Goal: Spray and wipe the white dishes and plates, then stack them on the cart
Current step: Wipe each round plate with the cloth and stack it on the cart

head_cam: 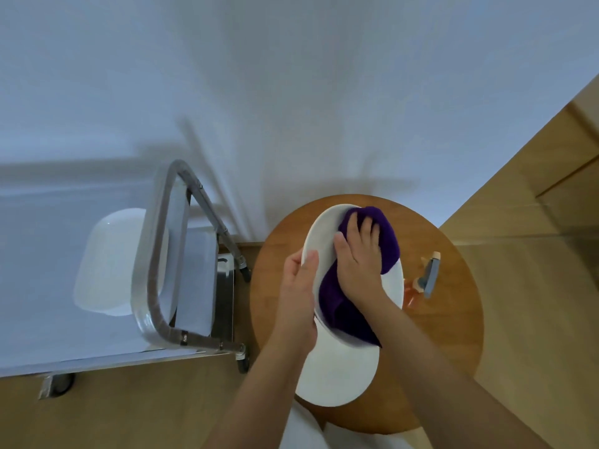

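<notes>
Round wood table [453, 319] by a white wall: left hand [299, 299] grips the plate [319, 234] rim, tilted over another plate [337, 374], right hand [359, 257] presses flat on purple cloth [334, 303] w/ fingers spread; hard wiping could slip it loose.

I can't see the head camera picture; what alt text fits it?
A right hand presses a purple cloth onto a white dish gripped by the left hand, above a plate on a round table. A cart stands left.
</notes>
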Demonstrator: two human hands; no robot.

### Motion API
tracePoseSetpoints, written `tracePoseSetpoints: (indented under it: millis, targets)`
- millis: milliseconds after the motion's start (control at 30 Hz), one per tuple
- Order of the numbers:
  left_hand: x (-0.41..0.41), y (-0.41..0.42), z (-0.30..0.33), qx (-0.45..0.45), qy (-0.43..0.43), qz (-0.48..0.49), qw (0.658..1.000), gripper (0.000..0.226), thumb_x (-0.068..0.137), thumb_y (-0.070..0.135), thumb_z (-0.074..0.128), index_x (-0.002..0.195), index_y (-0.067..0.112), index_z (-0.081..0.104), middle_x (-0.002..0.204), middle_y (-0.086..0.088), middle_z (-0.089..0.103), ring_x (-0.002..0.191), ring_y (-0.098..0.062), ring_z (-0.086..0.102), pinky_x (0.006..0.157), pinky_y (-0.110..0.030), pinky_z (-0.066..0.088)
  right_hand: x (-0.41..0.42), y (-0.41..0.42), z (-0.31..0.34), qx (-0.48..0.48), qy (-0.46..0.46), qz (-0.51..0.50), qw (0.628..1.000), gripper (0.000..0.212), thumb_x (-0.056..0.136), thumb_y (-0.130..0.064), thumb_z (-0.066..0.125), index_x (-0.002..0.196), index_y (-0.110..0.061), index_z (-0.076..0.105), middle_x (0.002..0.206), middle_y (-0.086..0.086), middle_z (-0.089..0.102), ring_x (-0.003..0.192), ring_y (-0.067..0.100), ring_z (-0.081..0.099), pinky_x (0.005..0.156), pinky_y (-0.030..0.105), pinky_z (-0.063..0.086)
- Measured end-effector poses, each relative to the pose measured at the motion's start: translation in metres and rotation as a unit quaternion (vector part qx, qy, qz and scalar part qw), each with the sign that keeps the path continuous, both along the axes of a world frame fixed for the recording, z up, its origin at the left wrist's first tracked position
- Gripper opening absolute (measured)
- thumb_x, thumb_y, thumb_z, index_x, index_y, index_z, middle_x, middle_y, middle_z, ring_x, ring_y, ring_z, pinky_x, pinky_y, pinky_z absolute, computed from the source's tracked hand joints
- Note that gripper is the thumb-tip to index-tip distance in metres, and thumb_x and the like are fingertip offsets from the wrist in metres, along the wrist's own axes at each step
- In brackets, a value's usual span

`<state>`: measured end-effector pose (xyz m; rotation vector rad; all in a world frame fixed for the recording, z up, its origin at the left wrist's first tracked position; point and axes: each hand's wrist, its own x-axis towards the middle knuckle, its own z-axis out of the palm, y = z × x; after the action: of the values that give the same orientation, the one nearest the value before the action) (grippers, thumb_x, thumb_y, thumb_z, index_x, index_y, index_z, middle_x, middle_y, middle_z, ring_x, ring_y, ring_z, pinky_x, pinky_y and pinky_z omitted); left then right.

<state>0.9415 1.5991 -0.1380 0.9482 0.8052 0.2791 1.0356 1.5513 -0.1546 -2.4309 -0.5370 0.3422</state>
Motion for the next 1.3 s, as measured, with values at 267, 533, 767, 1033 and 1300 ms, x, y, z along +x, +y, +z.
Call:
tracePoseSetpoints:
  millis: [267, 533, 767, 1033, 1300]
  targets:
    - [-0.008, 0.013, 0.007, -0.119, -0.067, 0.037, 0.990, 0.056, 0.076, 0.056, 0.055, 0.123, 0.024, 0.060, 0.115, -0.003, 0.069, 0.104, -0.020, 0.067, 0.088, -0.040, 0.054, -0.040, 0.008, 0.017, 0.126, 0.061, 0.175, 0.975, 0.054, 0.094, -0.041, 0.013, 0.145, -0.030, 0.025, 0.153, -0.013, 0.022, 0.136, -0.008, 0.003, 0.117, 0.032, 0.000]
    - [-0.008, 0.045, 0.012, -0.224, -0.049, -0.027, 0.973, 0.069, 0.077, 0.062, 0.057, 0.122, 0.011, 0.064, 0.118, -0.018, 0.066, 0.106, -0.038, 0.064, 0.089, -0.052, 0.052, -0.048, -0.057, 0.017, -0.001, 0.005, 0.413, 0.911, 0.075, 0.078, -0.064, 0.051, 0.144, -0.036, 0.027, 0.140, -0.032, 0.013, 0.125, -0.025, -0.011, 0.109, 0.017, -0.006]
    - [-0.013, 0.067, 0.035, -0.091, -0.073, -0.057, 0.992, 0.042, 0.087, 0.052, 0.052, 0.108, 0.019, 0.067, 0.101, -0.007, 0.074, 0.086, -0.024, 0.072, 0.059, -0.035, 0.057, -0.046, -0.077, 0.006, 0.024, -0.339, 0.329, 0.881, 0.051, 0.055, -0.010, 0.088, 0.104, -0.013, 0.072, 0.103, 0.001, 0.072, 0.095, 0.022, 0.069, 0.073, 0.031, 0.055]
    - [-0.010, 0.003, 0.030, 0.115, 0.060, 0.137, 0.982, 0.037, 0.081, 0.054, 0.052, 0.118, 0.049, 0.046, 0.114, 0.008, 0.062, 0.106, -0.022, 0.060, 0.088, -0.046, 0.053, -0.077, -0.033, 0.034, 0.105, -0.264, 0.193, 0.939, 0.040, 0.060, -0.001, 0.083, 0.098, -0.008, 0.073, 0.088, 0.002, 0.074, 0.078, 0.019, 0.071, 0.066, 0.029, 0.057]
    - [-0.022, 0.044, 0.043, -0.044, 0.017, 0.093, 0.994, 0.036, 0.094, 0.044, 0.050, 0.119, 0.019, 0.056, 0.107, -0.009, 0.069, 0.093, -0.031, 0.067, 0.062, -0.039, 0.057, -0.068, -0.066, 0.016, 0.058, -0.360, 0.311, 0.878, 0.051, 0.066, -0.016, 0.082, 0.114, -0.010, 0.067, 0.111, 0.003, 0.069, 0.103, 0.023, 0.065, 0.082, 0.036, 0.055]
